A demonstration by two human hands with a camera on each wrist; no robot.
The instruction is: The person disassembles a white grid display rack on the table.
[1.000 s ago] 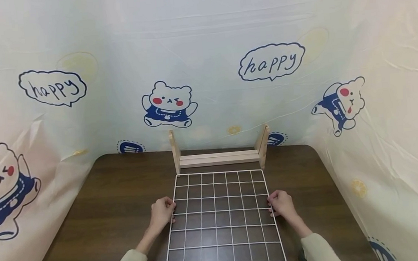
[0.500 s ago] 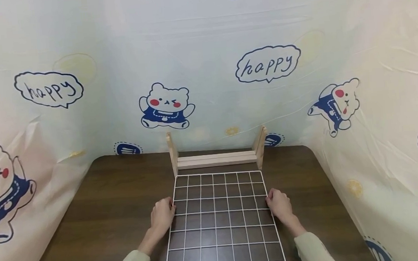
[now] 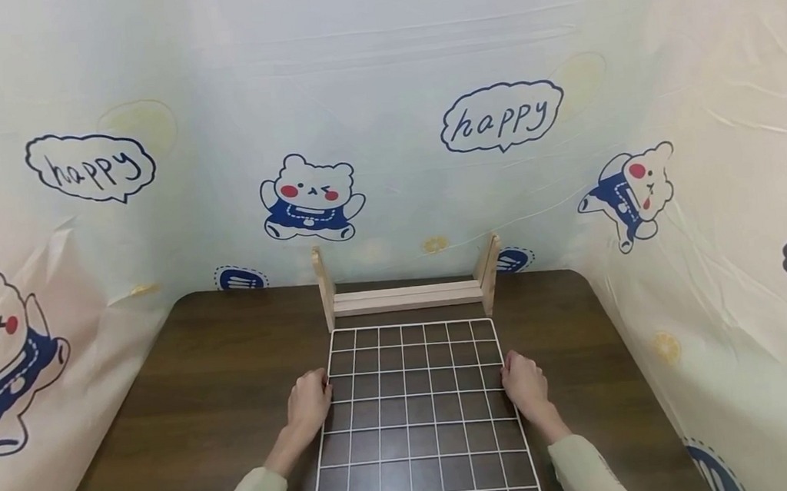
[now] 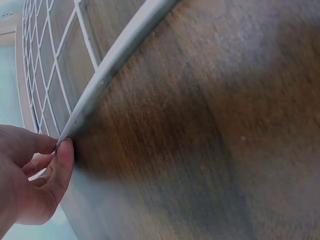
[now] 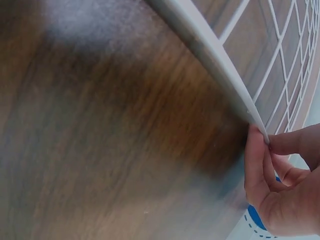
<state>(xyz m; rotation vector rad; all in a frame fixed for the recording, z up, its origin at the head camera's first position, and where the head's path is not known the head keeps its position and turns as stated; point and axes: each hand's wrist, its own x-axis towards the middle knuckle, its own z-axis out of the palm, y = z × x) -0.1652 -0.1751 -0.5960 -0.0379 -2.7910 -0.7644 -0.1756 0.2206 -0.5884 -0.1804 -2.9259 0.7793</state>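
Observation:
A white wire grid panel [image 3: 403, 370] stretches from the middle of the table down past the bottom of the head view. My left hand [image 3: 309, 400] pinches the panel's left edge wire between thumb and fingers; the left wrist view shows that hand [image 4: 37, 172] with the wire [image 4: 92, 90] between its fingertips. On the opposite side, my right hand [image 3: 524, 381] grips the right edge wire at about the same height. Thumb and fingers of this hand [image 5: 285, 180] meet on the wire [image 5: 220, 62] in the right wrist view. The panel's near end is out of view.
A wooden stand [image 3: 408, 298] with two upright sides and a crossbar stands just beyond the panel's far edge. The dark wooden table [image 3: 229, 366] ends at a printed cloth backdrop [image 3: 383, 107], which rises behind it and on both sides.
Both hands have turned and closed more on the edge wires, backs of the hands now uppermost. The panel stays almost where it was; the head view has shifted slightly.

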